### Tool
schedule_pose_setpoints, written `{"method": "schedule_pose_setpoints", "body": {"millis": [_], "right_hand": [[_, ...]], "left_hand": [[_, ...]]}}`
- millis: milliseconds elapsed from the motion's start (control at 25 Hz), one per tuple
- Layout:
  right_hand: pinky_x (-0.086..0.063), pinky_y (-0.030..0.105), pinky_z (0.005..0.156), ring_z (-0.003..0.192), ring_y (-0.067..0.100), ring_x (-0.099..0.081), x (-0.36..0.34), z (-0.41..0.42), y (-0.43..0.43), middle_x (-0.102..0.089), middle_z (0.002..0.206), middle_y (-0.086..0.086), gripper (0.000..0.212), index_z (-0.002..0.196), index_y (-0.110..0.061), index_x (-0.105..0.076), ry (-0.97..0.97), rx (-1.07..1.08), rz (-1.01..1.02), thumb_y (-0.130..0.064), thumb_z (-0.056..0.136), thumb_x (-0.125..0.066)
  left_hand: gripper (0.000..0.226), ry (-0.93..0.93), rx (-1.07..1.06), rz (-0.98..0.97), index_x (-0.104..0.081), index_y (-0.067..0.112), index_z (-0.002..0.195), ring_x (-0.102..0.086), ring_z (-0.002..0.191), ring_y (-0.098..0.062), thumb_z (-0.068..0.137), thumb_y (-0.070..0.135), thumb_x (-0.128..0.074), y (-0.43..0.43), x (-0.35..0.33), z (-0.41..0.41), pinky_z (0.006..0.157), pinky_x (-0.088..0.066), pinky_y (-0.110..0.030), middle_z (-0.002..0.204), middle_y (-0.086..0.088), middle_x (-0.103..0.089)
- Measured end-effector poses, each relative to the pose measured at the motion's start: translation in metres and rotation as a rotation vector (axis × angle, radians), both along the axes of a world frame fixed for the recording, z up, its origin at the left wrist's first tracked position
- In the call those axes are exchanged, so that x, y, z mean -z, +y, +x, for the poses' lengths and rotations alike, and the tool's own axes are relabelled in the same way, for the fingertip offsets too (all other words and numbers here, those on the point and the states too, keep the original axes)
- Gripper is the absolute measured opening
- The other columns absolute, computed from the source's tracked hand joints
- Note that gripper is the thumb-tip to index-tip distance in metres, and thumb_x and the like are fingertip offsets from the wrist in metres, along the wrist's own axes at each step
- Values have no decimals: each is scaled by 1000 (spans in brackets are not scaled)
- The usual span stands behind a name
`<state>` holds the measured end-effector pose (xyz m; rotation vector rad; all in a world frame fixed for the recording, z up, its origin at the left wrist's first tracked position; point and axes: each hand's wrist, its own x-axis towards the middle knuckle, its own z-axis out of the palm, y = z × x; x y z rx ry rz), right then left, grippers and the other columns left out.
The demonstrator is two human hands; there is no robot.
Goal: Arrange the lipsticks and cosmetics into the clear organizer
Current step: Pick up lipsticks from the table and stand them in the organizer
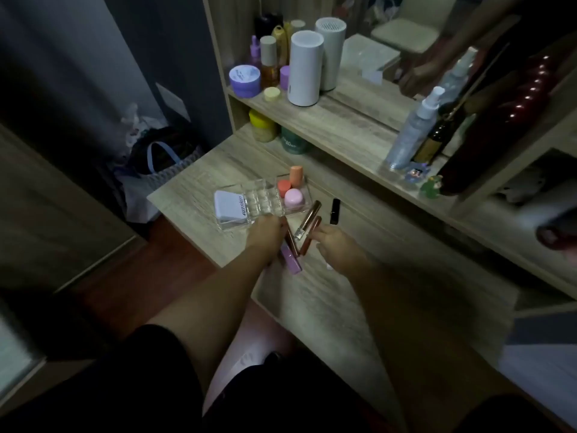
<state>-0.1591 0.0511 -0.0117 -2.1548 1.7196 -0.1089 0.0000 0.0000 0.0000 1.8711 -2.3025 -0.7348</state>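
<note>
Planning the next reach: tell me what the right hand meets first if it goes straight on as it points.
Probably the brown lip gloss tube lying just beyond the right hand; its fingertips look almost on it, though depth is unclear.

The wooden table (199, 170) carries a clear organizer (232, 225) and black lipstick (335, 211).

Dim room, low light. Light wood-grain counter (312, 295) with a raised wooden shelf (337, 120) behind it, mirror (390, 42) above the shelf. Dark grey wall (168, 42) left, reddish-brown wood floor (156, 254), woven basket with blue handle (165, 164) on it.
</note>
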Motion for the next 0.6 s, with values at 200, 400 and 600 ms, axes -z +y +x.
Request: {"method": "schedule_pose_setpoints", "body": {"millis": [200,400,600], "right_hand": [[-41,36,101,122,24,-48,11,2,-24,-52,135,8,43,127,-15,-53,132,-107,8,-2,85,-56],[-42,34,97,118,23,-49,22,-3,-33,-54,131,6,42,124,-16,-54,198,-211,-29,-7,83,-60],[-43,35,98,117,23,-49,24,-13,-40,-56,127,8,32,121,-13,-57,139,-255,-27,-9,90,-55]], "left_hand": [[29,-48,-133,32,-67,-3,97,-61,98,-40,91,20,-50,-15,9,-11,81,-50,-42,105,-25,-65],[28,-115,-230,72,-63,1,104,-61,103,-40,91,21,-50,-18,18,-22,83,-51,-45,112,-21,-62],[23,-46,-319,101,-65,1,96,-65,96,-37,85,19,-58,-20,19,-29,77,-53,-39,103,-20,-67]]}}
